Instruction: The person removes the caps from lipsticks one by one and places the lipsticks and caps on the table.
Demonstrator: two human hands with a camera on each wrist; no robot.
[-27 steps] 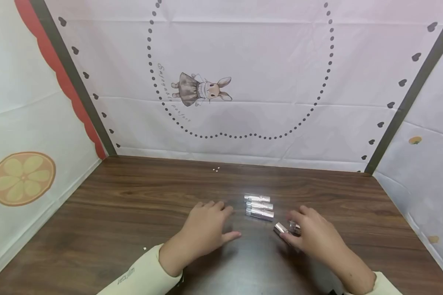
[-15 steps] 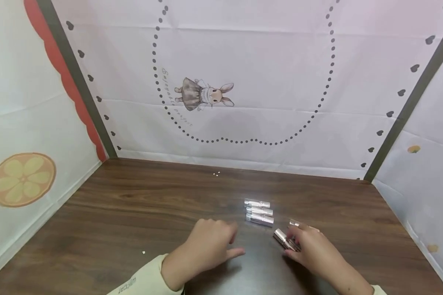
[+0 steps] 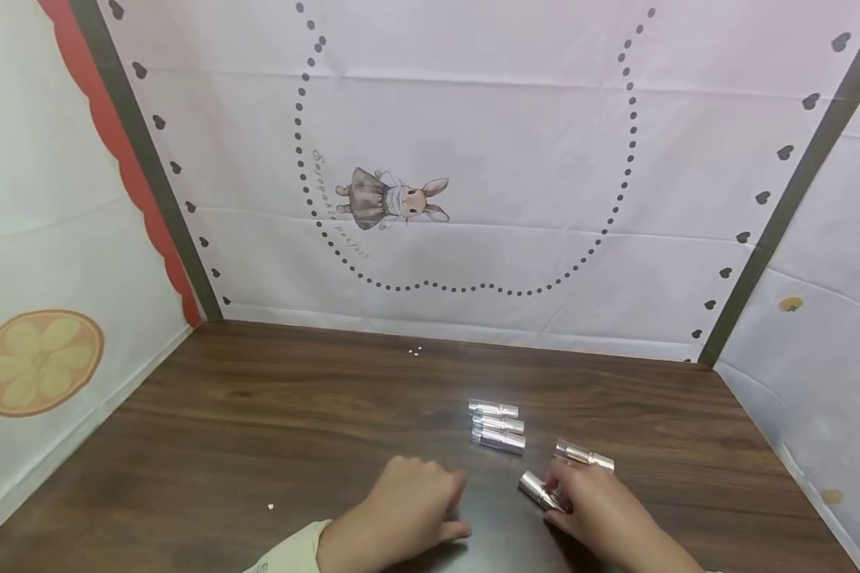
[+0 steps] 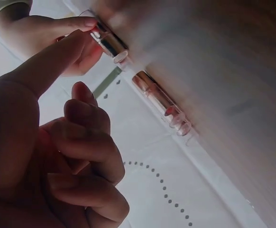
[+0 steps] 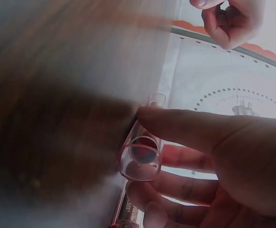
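My right hand (image 3: 598,509) pinches a lipstick (image 3: 535,488) low over the table, with thumb and fingers on either side of it. In the right wrist view this lipstick (image 5: 139,159) shows a clear cap end and a red tip inside. Just beyond the hand lies a second lipstick (image 3: 586,456), partly covered by the fingers. Three more lipsticks (image 3: 498,427) with silvery bases lie side by side, ahead and to the left. My left hand (image 3: 412,505) hovers near the table holding nothing, its fingers loosely curled and thumb held out.
The wood-grain table (image 3: 258,446) is bounded by a white patterned cloth (image 3: 516,183) at the back and sides. Small white bits (image 3: 416,351) lie near the back edge. Another white bit (image 3: 271,506) lies left of my left hand.
My right fingers have moved from above two lipsticks to a hold on the nearer one, leaving the farther one more exposed. The left fingers have drawn in from a spread pose.
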